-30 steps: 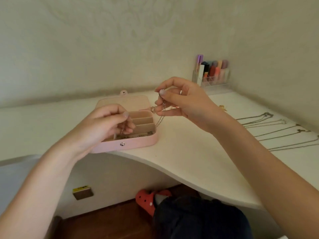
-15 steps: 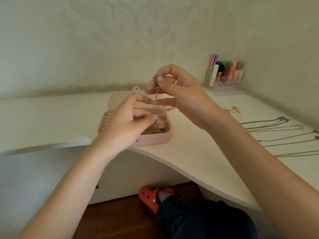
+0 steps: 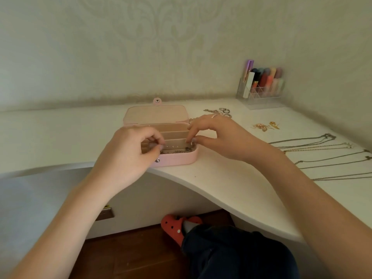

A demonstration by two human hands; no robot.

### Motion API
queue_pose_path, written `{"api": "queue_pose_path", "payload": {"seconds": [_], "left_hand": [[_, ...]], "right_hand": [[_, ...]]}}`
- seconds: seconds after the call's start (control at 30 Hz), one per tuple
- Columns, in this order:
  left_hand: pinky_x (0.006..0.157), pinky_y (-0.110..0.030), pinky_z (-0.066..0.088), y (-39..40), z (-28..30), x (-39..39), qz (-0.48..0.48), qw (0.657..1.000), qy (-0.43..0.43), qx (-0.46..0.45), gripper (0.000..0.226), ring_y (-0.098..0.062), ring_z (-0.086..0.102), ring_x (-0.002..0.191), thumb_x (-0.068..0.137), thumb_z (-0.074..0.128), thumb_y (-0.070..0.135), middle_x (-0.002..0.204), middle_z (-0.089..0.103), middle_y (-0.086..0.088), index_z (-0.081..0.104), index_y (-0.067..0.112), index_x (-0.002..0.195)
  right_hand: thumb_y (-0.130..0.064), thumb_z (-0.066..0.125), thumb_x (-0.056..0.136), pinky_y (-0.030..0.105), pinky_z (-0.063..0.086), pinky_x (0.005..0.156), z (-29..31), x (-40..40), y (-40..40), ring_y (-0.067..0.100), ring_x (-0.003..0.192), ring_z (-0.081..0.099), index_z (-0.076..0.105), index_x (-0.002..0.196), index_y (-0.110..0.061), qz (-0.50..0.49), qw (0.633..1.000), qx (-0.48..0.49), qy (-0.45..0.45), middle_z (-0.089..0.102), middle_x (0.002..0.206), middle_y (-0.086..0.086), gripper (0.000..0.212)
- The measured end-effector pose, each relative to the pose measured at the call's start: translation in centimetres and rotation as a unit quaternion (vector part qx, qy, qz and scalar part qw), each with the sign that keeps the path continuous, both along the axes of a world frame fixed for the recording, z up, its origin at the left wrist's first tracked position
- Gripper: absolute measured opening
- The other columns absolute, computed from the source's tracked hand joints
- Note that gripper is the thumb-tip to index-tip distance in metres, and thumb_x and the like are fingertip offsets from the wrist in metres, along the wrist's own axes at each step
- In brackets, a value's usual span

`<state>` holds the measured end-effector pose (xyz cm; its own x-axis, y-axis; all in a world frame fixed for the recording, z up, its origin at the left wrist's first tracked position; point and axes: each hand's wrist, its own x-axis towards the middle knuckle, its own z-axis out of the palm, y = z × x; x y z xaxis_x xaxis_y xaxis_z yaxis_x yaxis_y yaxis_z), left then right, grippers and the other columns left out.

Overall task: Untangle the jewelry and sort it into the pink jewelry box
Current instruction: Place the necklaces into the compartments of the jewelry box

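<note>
The pink jewelry box [image 3: 177, 159] sits open at the curved front edge of the white desk [image 3: 231, 178], its soft rounded lid laid flat behind it and its beige lining split by straight dividers into long troughs. In the nearest trough lies a fine silver chain [image 3: 177, 151]. The left hand [image 3: 128, 156] hovers over the box's left end, fingers curled, thumb and forefinger closed together at the trough; whether they grip the chain I cannot tell. The right hand [image 3: 219, 135] reaches in from the right, fingers bent and slightly spread, tips down on the dividers, thumb near the forefinger. Beyond it lie silver rings [image 3: 224, 110] and small gold earrings [image 3: 265, 126]. To the right, thin necklaces [image 3: 322, 150] lie in straight rows. A clear acrylic organizer [image 3: 261, 91] of tubes stands in the corner.
</note>
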<state>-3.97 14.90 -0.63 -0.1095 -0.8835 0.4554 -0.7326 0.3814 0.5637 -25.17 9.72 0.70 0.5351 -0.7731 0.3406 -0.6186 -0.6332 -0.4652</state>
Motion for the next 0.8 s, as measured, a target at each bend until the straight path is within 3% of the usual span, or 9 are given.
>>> {"api": "queue_pose_path", "payload": {"seconds": [0.07,0.17,0.23,0.3,0.4,0.5,0.6,0.7,0.8], "left_hand": [[0.079,-0.035,0.049,0.0,0.1,0.0,0.006,1.000,-0.010,-0.003,0.019,-0.013,0.061,0.084,0.079,0.068,0.011,0.084,0.066,0.005,0.066,0.030,0.077],[0.079,-0.041,0.049,0.0,0.3,-0.1,-0.001,1.000,-0.018,0.003,0.034,-0.021,0.061,0.085,0.082,0.059,0.003,0.092,0.066,0.000,0.065,0.035,0.091],[0.082,-0.042,0.050,0.0,0.3,-0.5,-0.008,1.000,-0.013,-0.001,0.044,-0.022,0.062,0.089,0.081,0.053,-0.004,0.096,0.067,0.001,0.065,0.035,0.099],[0.086,-0.038,0.050,0.0,0.4,-1.2,-0.015,1.000,-0.011,-0.020,0.047,-0.017,0.062,0.094,0.081,0.051,-0.006,0.099,0.066,0.008,0.065,0.035,0.098],[0.077,-0.015,0.045,-0.1,0.9,-3.4,-0.027,0.998,-0.032,-0.038,0.041,-0.011,0.061,0.090,0.083,0.051,-0.005,0.100,0.065,0.011,0.066,0.032,0.095],[0.078,-0.012,0.042,-1.0,1.5,-7.1,-0.072,0.995,-0.010,-0.069,0.044,0.002,0.059,0.087,0.081,0.049,-0.010,0.092,0.064,0.017,0.068,0.028,0.091],[0.081,-0.006,0.039,-2.6,1.7,-11.8,-0.131,0.989,-0.002,-0.066,0.047,0.006,0.057,0.086,0.079,0.044,-0.013,0.086,0.063,0.019,0.067,0.027,0.088],[0.083,-0.021,0.045,-5.1,1.6,-17.2,-0.191,0.979,-0.030,-0.063,0.046,-0.005,0.059,0.089,0.076,0.041,-0.013,0.089,0.066,0.011,0.067,0.022,0.091],[0.083,-0.036,0.051,-7.8,1.2,-21.7,-0.226,0.971,-0.045,-0.062,0.046,-0.013,0.061,0.091,0.073,0.039,-0.014,0.091,0.068,0.004,0.067,0.017,0.092]], "right_hand": [[-0.004,0.060,0.088,-0.006,0.026,0.084,0.1,-0.2,0.2,-0.003,0.102,0.049,0.075,0.093,-0.013,0.006,1.000,0.007,0.008,0.067,0.110,0.001,0.018],[0.001,0.051,0.089,-0.007,0.025,0.085,0.3,-0.6,0.1,-0.009,0.103,0.048,0.074,0.094,-0.019,-0.017,0.999,0.033,-0.007,0.063,0.118,-0.008,0.031],[0.003,0.046,0.087,-0.005,0.029,0.080,0.7,-0.9,0.0,-0.010,0.099,0.052,0.074,0.092,-0.020,-0.041,0.998,0.036,-0.040,0.064,0.110,-0.014,0.036],[0.005,0.043,0.085,-0.001,0.033,0.081,1.3,-1.7,0.0,-0.005,0.101,0.054,0.074,0.091,-0.020,-0.073,0.995,0.030,-0.062,0.064,0.104,-0.016,0.040],[0.002,0.041,0.089,0.014,0.039,0.084,2.2,-5.5,-0.3,0.003,0.105,0.054,0.072,0.090,-0.024,-0.169,0.984,0.009,-0.060,0.062,0.111,-0.010,0.040],[0.000,0.043,0.092,0.020,0.040,0.078,2.4,-12.5,-1.5,0.010,0.095,0.052,0.071,0.091,-0.022,-0.323,0.946,-0.009,-0.031,0.056,0.110,-0.007,0.035],[0.002,0.049,0.087,0.033,0.049,0.089,1.2,-19.4,-2.2,0.026,0.096,0.062,0.071,0.087,-0.023,-0.475,0.879,-0.011,-0.027,0.068,0.109,0.007,0.034],[0.000,0.051,0.085,0.040,0.049,0.095,-0.4,-23.4,-2.5,0.034,0.103,0.061,0.072,0.101,-0.016,-0.549,0.835,0.035,0.005,0.065,0.114,0.016,0.030],[-0.003,0.055,0.087,0.040,0.049,0.094,-1.3,-24.9,-3.0,0.035,0.103,0.060,0.070,0.105,-0.011,-0.567,0.821,0.065,0.022,0.065,0.113,0.017,0.025]]}}
